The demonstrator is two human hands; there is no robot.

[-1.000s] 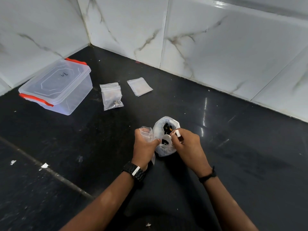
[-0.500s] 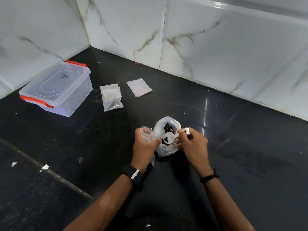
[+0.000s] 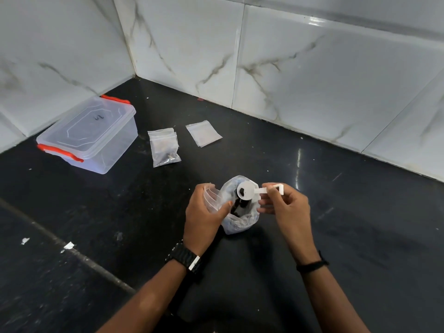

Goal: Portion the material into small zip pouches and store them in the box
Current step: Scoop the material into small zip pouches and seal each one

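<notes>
The right hand [image 3: 286, 207] pinches the flat handle of a white plastic measuring scoop [image 3: 254, 191] between thumb and forefinger, the other fingers loosely curled. The scoop's round bowl sits level over the mouth of a crinkled, translucent plastic bag [image 3: 240, 222] and carries a small dark lump of the material. More of the dark, coarse material [image 3: 240, 206] fills the bag, which rests on the black, speckled stone counter [image 3: 360, 212].

The left hand [image 3: 204, 215] grips a small clear zip pouch [image 3: 211, 195], fingers curled round its soft film, and is pressed against the bag's left side. A black ribbed watch [image 3: 186, 258] bands that wrist; a thin black band [image 3: 312, 265] circles the right.

At ten o'clock from the hands lies a filled zip pouch [image 3: 164, 147], dark bits gathered at its lower end. Just right of it, at eleven o'clock, lies a flat pouch [image 3: 203, 133]. Further out at ten o'clock stands the clear rectangular storage box [image 3: 91, 138], lid on, with orange clip handles. Glossy veined marble-look tiles [image 3: 312, 80] back the counter.
</notes>
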